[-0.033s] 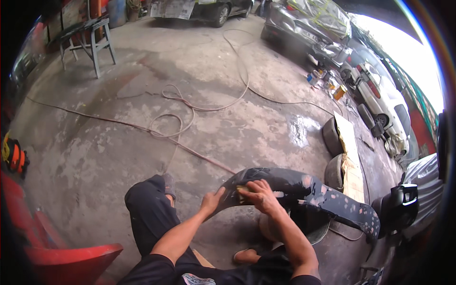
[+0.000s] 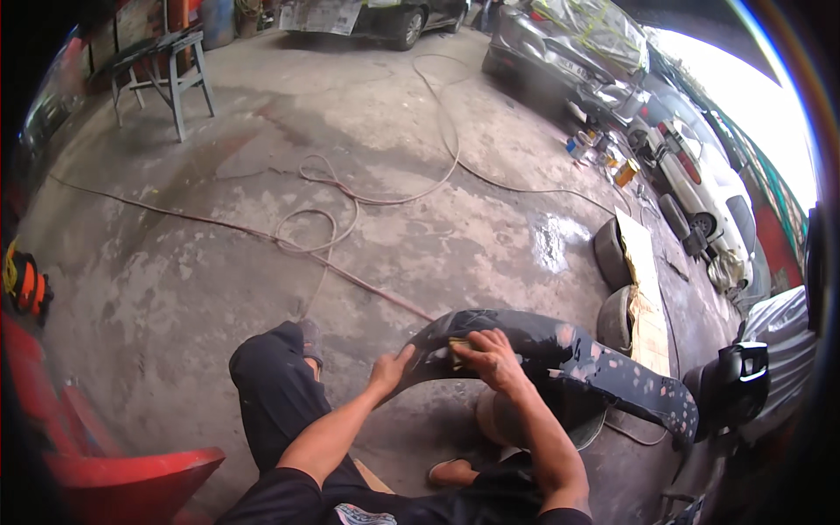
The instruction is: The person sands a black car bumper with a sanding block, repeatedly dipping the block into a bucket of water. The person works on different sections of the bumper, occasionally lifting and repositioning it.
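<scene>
A curved black car bumper [image 2: 525,332] stretches across in front of me, with pale and pinkish patches, most of them toward its right end. At its left end, my left hand [image 2: 388,371] is closed on the edge, thumb up. My right hand [image 2: 492,359] presses a small yellowish pad [image 2: 458,351] against the bumper's upper face, a little right of my left hand. The fingers cover most of this pad, so its exact kind is hard to make out. Beneath the bumper's middle sits a round bucket-like container [image 2: 499,418], partly hidden by my right forearm.
A hose [image 2: 376,287] loops over the stained concrete floor. Two dark rounded tubs [image 2: 616,317] and a strip of cardboard [image 2: 647,319] lie right of the bumper. A red plastic chair [image 2: 131,468] is at left. Cans [image 2: 625,172], parked cars and a grey trestle [image 2: 175,87] stand farther off.
My right hand has slid slightly to the right along the bumper with the yellowish pad. My left hand and the bumper have stayed in place.
</scene>
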A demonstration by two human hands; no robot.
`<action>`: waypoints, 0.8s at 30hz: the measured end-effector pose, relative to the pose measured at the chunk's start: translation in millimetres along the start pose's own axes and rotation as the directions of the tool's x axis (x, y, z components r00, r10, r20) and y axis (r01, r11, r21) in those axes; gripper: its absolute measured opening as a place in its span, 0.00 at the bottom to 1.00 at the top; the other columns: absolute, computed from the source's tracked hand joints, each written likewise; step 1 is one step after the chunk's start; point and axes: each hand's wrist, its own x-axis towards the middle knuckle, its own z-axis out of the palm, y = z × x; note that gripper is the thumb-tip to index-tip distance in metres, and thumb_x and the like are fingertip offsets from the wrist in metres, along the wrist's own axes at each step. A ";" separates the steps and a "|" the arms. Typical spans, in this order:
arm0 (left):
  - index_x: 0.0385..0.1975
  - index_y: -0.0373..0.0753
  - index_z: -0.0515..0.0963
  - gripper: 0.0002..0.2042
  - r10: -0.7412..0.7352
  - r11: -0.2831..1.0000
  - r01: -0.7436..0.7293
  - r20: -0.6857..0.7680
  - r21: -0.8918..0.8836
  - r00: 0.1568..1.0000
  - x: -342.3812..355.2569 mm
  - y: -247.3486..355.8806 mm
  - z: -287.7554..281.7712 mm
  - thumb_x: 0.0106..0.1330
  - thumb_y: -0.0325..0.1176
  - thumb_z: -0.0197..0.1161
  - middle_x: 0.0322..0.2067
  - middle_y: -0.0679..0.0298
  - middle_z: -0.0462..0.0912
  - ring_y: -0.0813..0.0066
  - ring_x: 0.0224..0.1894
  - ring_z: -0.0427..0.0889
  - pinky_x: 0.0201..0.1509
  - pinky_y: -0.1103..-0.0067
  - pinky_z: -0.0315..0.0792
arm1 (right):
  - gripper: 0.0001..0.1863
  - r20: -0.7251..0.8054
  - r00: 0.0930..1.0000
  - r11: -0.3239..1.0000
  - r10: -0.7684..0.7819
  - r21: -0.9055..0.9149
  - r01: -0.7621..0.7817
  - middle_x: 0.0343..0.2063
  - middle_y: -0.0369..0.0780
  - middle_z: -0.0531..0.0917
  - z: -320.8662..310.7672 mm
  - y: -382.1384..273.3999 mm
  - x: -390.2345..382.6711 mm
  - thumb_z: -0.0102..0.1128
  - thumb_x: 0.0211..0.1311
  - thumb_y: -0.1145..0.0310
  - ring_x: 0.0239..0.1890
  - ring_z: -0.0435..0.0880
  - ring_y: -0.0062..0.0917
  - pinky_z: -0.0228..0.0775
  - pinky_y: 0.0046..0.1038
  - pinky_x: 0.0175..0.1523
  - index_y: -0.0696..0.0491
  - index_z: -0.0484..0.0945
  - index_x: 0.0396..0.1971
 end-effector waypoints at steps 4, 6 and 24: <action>0.33 0.28 0.87 0.41 0.042 0.999 -0.042 -0.024 -0.023 0.999 6.2 -4.1 11.0 0.76 0.72 0.56 0.26 0.43 0.85 0.52 0.34 0.87 0.45 0.59 0.76 | 0.27 -0.095 0.992 0.995 0.088 0.051 -0.084 0.54 0.41 0.83 14.7 3.9 -17.8 0.71 0.55 0.71 0.58 0.81 0.41 0.68 0.49 0.66 0.42 0.89 0.58; 0.31 0.28 0.86 0.42 0.036 0.995 -0.036 -0.005 -0.092 0.999 -0.6 3.7 13.6 0.75 0.72 0.56 0.26 0.43 0.85 0.52 0.34 0.87 0.45 0.59 0.75 | 0.27 -0.144 0.990 0.998 0.013 0.069 -0.003 0.54 0.41 0.83 47.6 -25.0 -7.2 0.68 0.57 0.72 0.60 0.80 0.41 0.67 0.53 0.70 0.41 0.89 0.59; 0.31 0.23 0.86 0.46 0.071 0.995 -0.072 -0.016 -0.073 0.997 8.1 -13.0 3.9 0.74 0.74 0.55 0.31 0.28 0.83 0.30 0.44 0.89 0.46 0.53 0.76 | 0.34 0.098 0.993 0.994 0.062 0.082 -0.070 0.59 0.43 0.85 7.9 18.4 1.2 0.76 0.46 0.75 0.62 0.81 0.42 0.66 0.44 0.72 0.40 0.91 0.59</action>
